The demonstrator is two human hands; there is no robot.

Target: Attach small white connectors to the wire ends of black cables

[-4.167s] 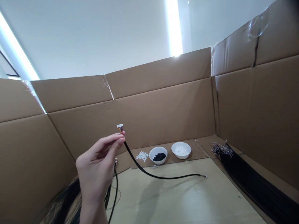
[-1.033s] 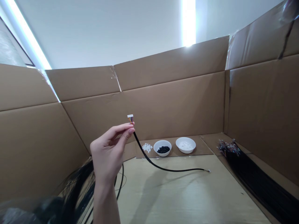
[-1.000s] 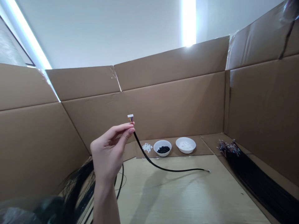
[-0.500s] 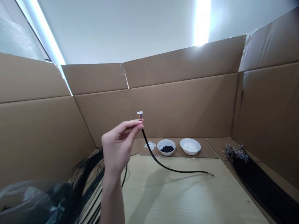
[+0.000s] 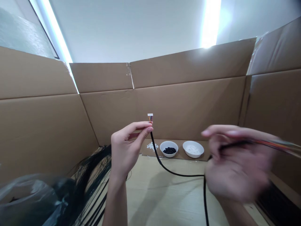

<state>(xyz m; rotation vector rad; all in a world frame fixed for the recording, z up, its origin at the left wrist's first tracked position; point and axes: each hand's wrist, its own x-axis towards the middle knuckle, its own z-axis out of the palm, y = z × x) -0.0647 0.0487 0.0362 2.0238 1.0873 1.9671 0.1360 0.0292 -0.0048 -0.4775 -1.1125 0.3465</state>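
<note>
My left hand (image 5: 130, 146) pinches a black cable (image 5: 162, 163) between thumb and fingertips, just below its end. Above the fingertips, short coloured wires run up into a white plug connector (image 5: 150, 115). The cable curves down and to the right, and its far end is hidden behind my right hand. Smeared by motion, my right hand (image 5: 240, 163) has its fingers curled around a second black cable (image 5: 205, 201). Loose coloured wires (image 5: 270, 143) stick out of that cable to the right, and its other part hangs down toward the tabletop.
Small white pieces (image 5: 152, 146) lie beside a white bowl (image 5: 169, 142) of black pieces and another white bowl (image 5: 193, 143) with white pieces. Black cable bundles (image 5: 94, 166) lie left, with a clear plastic bag (image 5: 28, 201). Cardboard walls (image 5: 183, 110) surround the tabletop (image 5: 169, 201).
My right hand has come into view at the right with a second cable in it. My left hand keeps its pinch; the whole view has shifted slightly.
</note>
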